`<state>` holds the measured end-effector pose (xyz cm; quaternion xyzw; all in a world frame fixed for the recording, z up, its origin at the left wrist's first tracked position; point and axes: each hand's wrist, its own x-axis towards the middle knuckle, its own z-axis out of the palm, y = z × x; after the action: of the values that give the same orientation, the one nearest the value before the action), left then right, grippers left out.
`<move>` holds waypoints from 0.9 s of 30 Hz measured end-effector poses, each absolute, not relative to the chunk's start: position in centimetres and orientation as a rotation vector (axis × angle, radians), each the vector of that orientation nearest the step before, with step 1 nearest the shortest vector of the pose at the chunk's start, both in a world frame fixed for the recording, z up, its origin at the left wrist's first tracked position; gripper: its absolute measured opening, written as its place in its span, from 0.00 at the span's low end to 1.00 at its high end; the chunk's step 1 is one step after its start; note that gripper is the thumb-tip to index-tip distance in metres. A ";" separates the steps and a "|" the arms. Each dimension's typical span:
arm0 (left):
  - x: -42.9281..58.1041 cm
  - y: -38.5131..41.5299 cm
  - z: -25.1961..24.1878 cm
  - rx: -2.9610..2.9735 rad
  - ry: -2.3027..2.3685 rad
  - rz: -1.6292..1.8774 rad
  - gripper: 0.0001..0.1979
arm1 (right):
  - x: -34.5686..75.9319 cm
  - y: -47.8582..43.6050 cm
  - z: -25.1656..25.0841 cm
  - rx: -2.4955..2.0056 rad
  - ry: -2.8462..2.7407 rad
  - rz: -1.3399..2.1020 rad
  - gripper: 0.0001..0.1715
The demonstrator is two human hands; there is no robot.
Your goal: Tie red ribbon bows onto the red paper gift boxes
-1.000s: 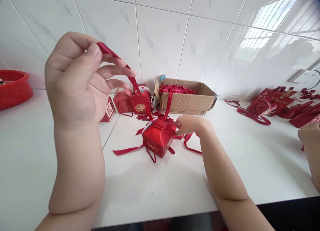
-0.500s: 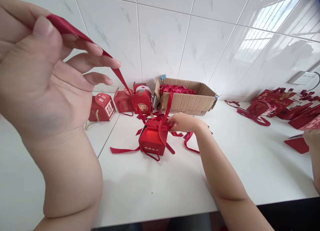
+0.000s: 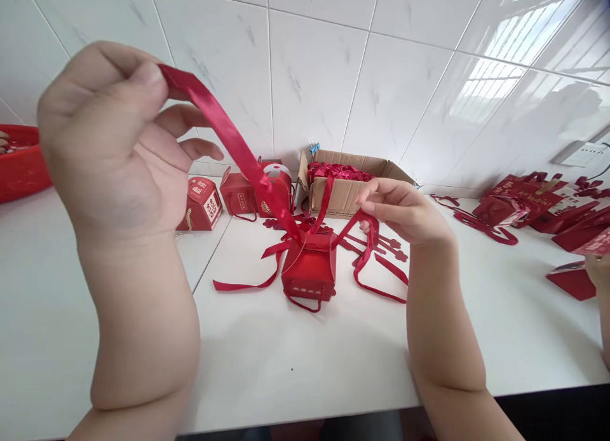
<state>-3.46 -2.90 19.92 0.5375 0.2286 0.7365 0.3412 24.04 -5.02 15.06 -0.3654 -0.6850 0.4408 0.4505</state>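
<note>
Between and below the hands (image 3: pixel 117 133), both pinching red ribbon (image 3: pixel 229 131), sits a red box (image 3: pixel 309 266).

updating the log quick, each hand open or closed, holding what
Left hand: closed, pinching red ribbon.
Right hand: closed, pinching a ribbon section beside the red box.

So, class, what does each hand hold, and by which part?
The left hand pinches a red ribbon at its top; the right hand pinches a ribbon length partway along.
</note>
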 end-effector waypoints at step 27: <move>-2.2 -2.2 19.9 1.489 0.355 1.750 0.15 | 22.0 -5.6 15.5 -0.973 -1.370 0.556 0.15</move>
<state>-2.16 -2.22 19.86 0.5878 0.1400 0.6909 0.3970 21.99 -5.63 15.46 -0.4253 -0.5989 0.2431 0.6334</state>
